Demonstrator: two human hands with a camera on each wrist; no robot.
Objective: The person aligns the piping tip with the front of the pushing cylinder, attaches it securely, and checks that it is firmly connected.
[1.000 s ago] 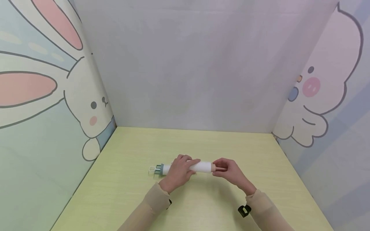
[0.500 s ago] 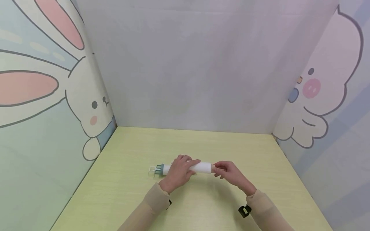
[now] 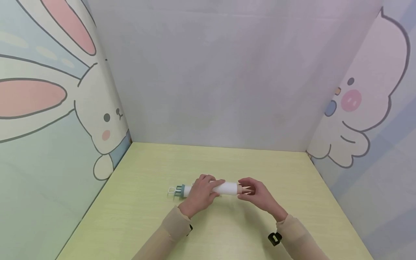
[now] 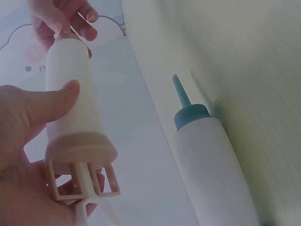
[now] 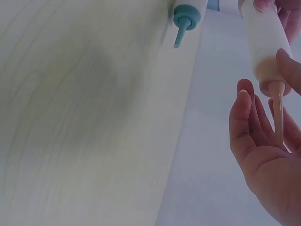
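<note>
My left hand (image 3: pixel 199 195) grips a white syringe (image 4: pixel 70 70) around its barrel, thumb lying along it. Its beige collar (image 4: pixel 82 146) carries squared finger loops, and a white plunger handle sticks out there. At the other end sits a beige screw cap with a long thin nozzle (image 5: pixel 278 113). My right hand (image 3: pixel 260 195) surrounds this nozzle end with fingers spread apart, the nozzle between them pointing toward the palm. Beside the held syringe lies a second white syringe (image 4: pixel 207 165) with a teal cap and nozzle. In the head view its teal finger loops (image 3: pixel 178 190) show left of my left hand.
Both syringes are over a pale yellow wood-grain table (image 3: pixel 156 162). A grey back wall (image 3: pixel 211 83) rises behind it. Side panels with a cartoon rabbit (image 3: pixel 100 119) and another white cartoon figure (image 3: pixel 354 108) close the left and right.
Half a second ago my right fingers were closed in on the beige cap; now they have spread away from it, much as one second ago. My left hand keeps its grip.
</note>
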